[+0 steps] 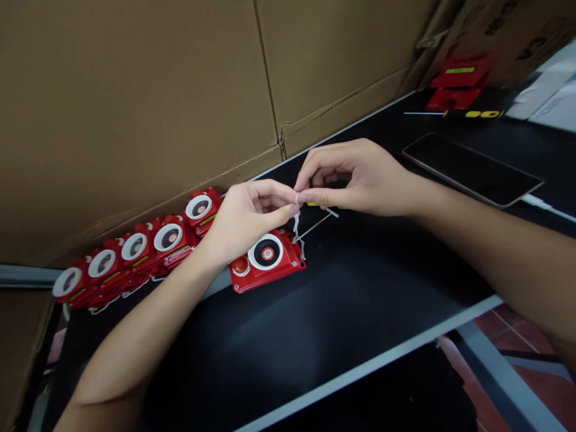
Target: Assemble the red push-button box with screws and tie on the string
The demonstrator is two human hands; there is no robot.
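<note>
A thin white cord [296, 222] is pinched between the fingertips of both hands, above the table. My left hand [252, 213] holds it between thumb and forefinger, and my right hand [348, 177] grips it at the same spot from the right. Below them lies a red box-shaped device [270, 279] with a white ring, a black round centre and a small red dome. The cord runs down to its right end. A thin metal rod [315, 227] reaches from that end up to the right, and a yellow piece is partly hidden behind my right hand.
Several similar red devices [135, 246] stand in a row along the cardboard [180, 108] at left. A phone [472, 168] with a white cable lies at right on the black table [360, 270]. Behind it are a yellow-black screwdriver [472, 113], a red part [459, 81] and white boxes [549, 96].
</note>
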